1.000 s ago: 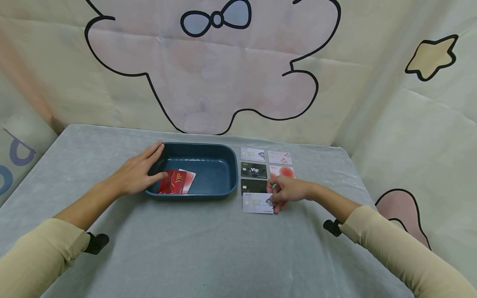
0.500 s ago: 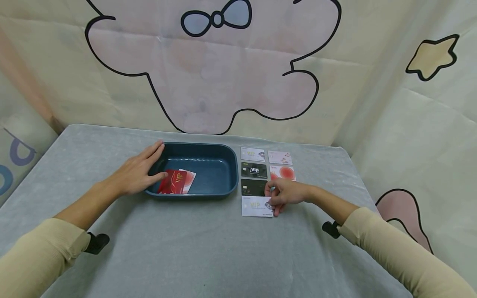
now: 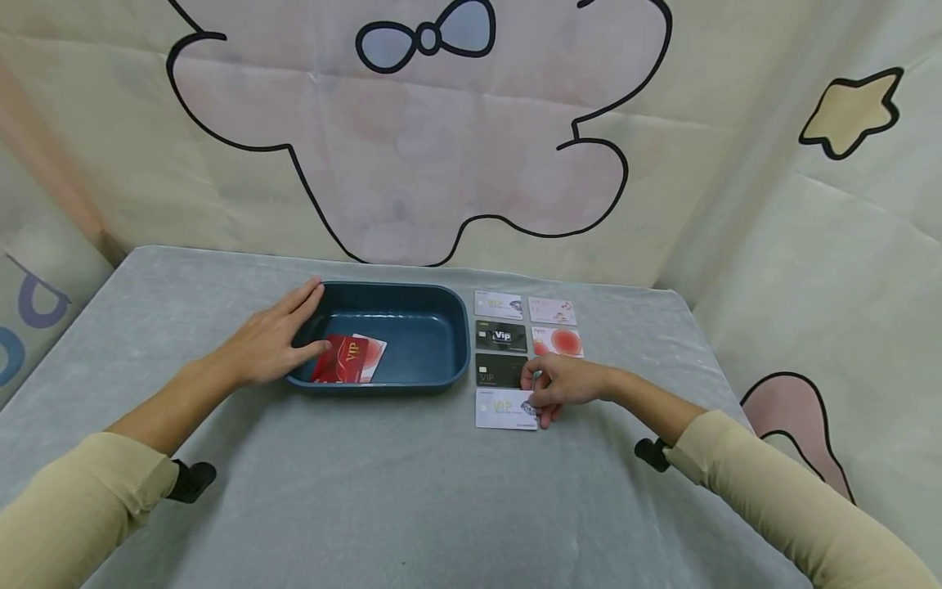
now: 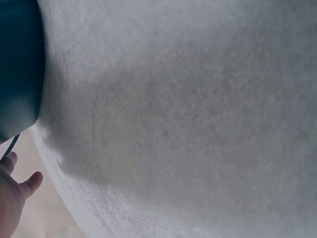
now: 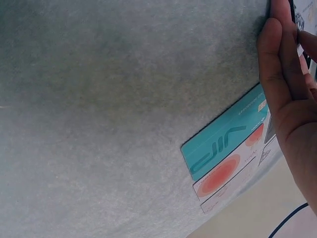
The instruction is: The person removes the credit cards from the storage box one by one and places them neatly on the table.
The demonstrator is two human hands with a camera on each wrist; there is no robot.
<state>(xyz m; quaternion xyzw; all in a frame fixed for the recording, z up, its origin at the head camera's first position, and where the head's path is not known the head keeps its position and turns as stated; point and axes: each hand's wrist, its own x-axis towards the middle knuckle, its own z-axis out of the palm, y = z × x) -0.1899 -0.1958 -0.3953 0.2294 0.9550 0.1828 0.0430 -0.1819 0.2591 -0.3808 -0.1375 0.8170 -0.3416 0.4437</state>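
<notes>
My left hand (image 3: 275,339) rests on the left rim of a dark blue rectangular tray (image 3: 434,384), fingers extended along it. Inside the tray, a red VIP card (image 3: 342,360) overlaps a white-and-red card (image 3: 375,352). My right hand (image 3: 567,382) pinches the right edge of a white VIP card (image 3: 504,409), which lies flat just in front of a dark grey VIP card (image 3: 500,370). In the right wrist view, a teal card (image 5: 223,134) lies beside my right hand (image 5: 292,94); the hand covers it in the head view.
Behind the dark grey card lie a black VIP card (image 3: 502,336) and another white VIP card (image 3: 498,305). To their right are a card with red circles (image 3: 557,340) and a pale pink card (image 3: 552,311). Grey cloth covers the table (image 3: 412,491); a printed curtain (image 3: 441,164) hangs behind.
My right hand has drawn the white VIP card slightly toward me and left, uncovering the lower part of the dark grey card. My left hand and the tray have stayed put.
</notes>
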